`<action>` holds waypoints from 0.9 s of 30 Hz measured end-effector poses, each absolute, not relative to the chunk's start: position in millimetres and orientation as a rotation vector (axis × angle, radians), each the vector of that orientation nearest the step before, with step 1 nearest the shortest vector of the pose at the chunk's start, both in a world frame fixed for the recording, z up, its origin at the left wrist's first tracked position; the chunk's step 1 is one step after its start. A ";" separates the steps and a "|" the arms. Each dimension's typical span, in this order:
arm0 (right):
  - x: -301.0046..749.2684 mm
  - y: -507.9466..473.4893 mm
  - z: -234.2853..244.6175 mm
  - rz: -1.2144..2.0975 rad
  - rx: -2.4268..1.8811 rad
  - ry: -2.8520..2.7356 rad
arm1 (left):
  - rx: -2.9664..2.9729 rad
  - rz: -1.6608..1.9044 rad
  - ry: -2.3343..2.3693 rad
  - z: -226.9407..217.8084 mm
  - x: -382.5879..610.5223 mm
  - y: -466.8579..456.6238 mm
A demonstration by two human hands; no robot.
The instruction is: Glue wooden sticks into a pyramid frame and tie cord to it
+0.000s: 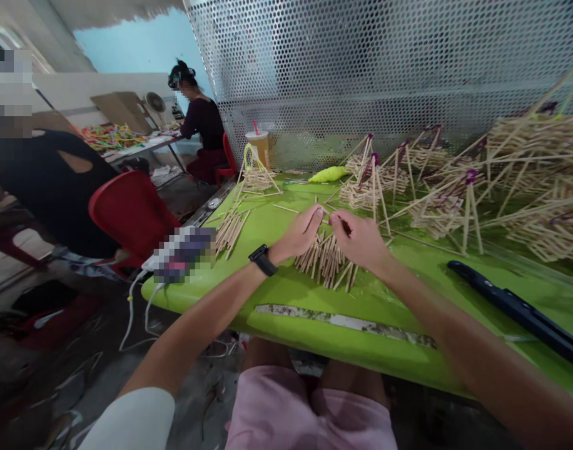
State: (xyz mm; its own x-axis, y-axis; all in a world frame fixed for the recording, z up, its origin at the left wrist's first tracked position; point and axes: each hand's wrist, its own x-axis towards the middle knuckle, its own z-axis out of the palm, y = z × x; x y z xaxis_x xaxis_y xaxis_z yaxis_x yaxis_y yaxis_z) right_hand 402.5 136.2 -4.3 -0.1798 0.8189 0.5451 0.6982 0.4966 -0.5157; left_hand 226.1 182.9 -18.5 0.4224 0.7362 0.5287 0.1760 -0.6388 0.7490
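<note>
Pinching stick (pixel 326 212), hands (pixel 305 231) (pixel 360 240) close, dark-faced watch (pixel 259 253)

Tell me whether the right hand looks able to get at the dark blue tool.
Probably yes: bare green tabletop separates the right hand from the nearer end of the dark blue tool, though the hand seems to be pinching a thin stick and may need to release it first.

Red chairs (pixel 131 209) stand left — blue wall (pixel 131 53) behind, perforated panel (pixel 380 69) right.
</note>
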 end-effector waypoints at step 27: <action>398.9 131.2 -10.2 -0.312 -1.306 -1.996 | 1.520 1.180 0.729 -18.4 240.5 175.2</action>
